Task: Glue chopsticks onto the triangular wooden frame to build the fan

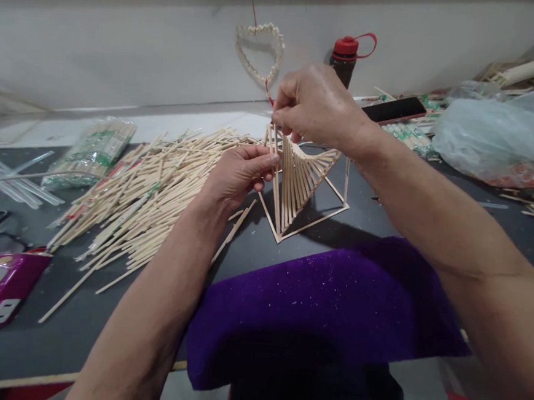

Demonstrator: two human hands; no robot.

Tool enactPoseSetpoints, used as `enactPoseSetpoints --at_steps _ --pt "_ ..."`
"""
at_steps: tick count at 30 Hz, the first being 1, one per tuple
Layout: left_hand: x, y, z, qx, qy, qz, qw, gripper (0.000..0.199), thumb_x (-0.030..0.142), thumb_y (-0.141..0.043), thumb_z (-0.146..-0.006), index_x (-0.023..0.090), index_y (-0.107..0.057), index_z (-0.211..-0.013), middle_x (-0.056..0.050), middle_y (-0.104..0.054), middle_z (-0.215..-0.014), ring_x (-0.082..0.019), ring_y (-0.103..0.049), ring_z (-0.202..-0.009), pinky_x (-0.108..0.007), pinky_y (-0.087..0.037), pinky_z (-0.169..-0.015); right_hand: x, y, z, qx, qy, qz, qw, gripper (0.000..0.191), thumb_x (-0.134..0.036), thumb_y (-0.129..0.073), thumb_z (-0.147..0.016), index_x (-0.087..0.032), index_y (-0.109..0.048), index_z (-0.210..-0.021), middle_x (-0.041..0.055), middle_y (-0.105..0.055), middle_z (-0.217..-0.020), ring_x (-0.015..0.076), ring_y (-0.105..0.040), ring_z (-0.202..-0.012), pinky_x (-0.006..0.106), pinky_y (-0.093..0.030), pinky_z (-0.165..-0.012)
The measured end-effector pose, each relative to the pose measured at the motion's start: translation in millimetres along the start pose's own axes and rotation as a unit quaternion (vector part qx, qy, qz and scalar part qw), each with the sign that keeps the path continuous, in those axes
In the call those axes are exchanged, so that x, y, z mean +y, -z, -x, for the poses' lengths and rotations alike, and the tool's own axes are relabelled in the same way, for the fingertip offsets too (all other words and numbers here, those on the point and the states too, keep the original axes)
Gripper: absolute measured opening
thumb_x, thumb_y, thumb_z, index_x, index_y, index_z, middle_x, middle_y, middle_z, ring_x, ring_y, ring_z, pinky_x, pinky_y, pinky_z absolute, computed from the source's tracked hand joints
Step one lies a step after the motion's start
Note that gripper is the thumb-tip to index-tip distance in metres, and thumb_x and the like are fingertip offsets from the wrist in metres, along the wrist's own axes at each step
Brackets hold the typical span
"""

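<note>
A small framework of thin wooden sticks [298, 193] stands on the dark tabletop, its sticks fanned in a twisted, curved surface inside a square-based frame. My left hand [239, 173] is closed at the framework's left side, thumb and fingers pinching a near-upright wooden stick [276, 185]. Above it, my right hand [318, 105] is closed in a pinch at the upper end of that stick. Its fingertips partly hide the top corner of the frame. A large heap of loose wooden sticks [170, 195] lies just left of my left hand.
A purple cloth [324, 297] covers the front edge. Left are a packet of sticks [93, 149], clear glue sticks [14, 183] and a magenta device [8, 290]. Behind are a heart-shaped ornament [237, 43], a red-capped bottle [344, 55] and a phone [397, 110]. Plastic bags [498, 141] lie right.
</note>
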State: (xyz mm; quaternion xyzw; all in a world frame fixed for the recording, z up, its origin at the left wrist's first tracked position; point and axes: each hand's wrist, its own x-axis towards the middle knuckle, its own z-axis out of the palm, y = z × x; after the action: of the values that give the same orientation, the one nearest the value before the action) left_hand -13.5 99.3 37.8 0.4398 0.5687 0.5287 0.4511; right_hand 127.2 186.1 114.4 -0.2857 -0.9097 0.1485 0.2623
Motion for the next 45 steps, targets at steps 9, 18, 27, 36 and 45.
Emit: enactPoseSetpoints --at_steps 9,18,27,36,45 --pt "-4.3 2.4 -1.3 -0.005 0.006 -0.001 1.000 0.012 0.027 -0.073 -0.069 0.018 -0.065 -0.069 0.000 -0.060 -0.065 -0.006 -0.049 -0.050 -0.019 -0.033 -0.042 -6.0 -1.1 -2.5 -0.021 -0.033 -0.026 0.999 0.014 -0.014 -0.056 -0.068 -0.020 -0.062 -0.057 0.0042 -0.062 -0.055 0.0199 -0.064 -0.058 0.029 -0.047 -0.055" --pt "-6.2 3.2 -1.9 -0.017 0.003 0.020 1.000 0.014 0.027 -0.073 -0.067 0.017 -0.063 -0.070 0.001 -0.058 -0.060 -0.006 -0.050 -0.048 -0.018 -0.030 -0.040 -3.7 -4.6 -2.7 -0.032 -0.032 -0.031 0.999 0.020 -0.014 -0.053 -0.071 -0.019 -0.059 -0.053 0.0045 -0.061 -0.052 0.0169 -0.061 -0.049 0.027 -0.047 -0.048" --pt "-7.0 2.8 -1.8 -0.023 -0.006 0.051 0.998 0.017 0.026 -0.077 -0.065 0.015 -0.066 -0.070 0.001 -0.060 -0.059 -0.005 -0.052 -0.046 -0.016 -0.032 -0.038 -1.1 -9.3 -2.2 -0.006 -0.018 -0.025 1.000 0.020 -0.014 -0.052 -0.071 -0.018 -0.061 -0.054 0.0033 -0.060 -0.050 0.0151 -0.061 -0.049 0.021 -0.043 -0.045" --pt "-4.3 4.1 -0.1 -0.023 -0.001 0.042 0.999 0.007 0.021 -0.073 -0.071 0.016 -0.069 -0.070 -0.001 -0.066 -0.066 -0.004 -0.053 -0.048 -0.016 -0.031 -0.038 -3.9 -10.0 0.0 -0.005 -0.041 -0.074 0.996 0.021 -0.013 -0.052 -0.075 -0.019 -0.061 -0.056 0.0042 -0.067 -0.060 0.0171 -0.063 -0.052 0.025 -0.047 -0.047" --pt "-6.8 6.2 -2.0 -0.033 0.001 0.047 0.998 0.015 0.025 -0.076 -0.068 0.015 -0.067 -0.072 -0.001 -0.066 -0.067 -0.006 -0.056 -0.048 -0.015 -0.033 -0.038 -3.2 -15.0 2.0 -0.006 -0.067 -0.133 0.989 0.023 -0.016 -0.053 -0.074 -0.021 -0.057 -0.052 0.0040 -0.067 -0.059 0.0186 -0.065 -0.055 0.026 -0.049 -0.047"
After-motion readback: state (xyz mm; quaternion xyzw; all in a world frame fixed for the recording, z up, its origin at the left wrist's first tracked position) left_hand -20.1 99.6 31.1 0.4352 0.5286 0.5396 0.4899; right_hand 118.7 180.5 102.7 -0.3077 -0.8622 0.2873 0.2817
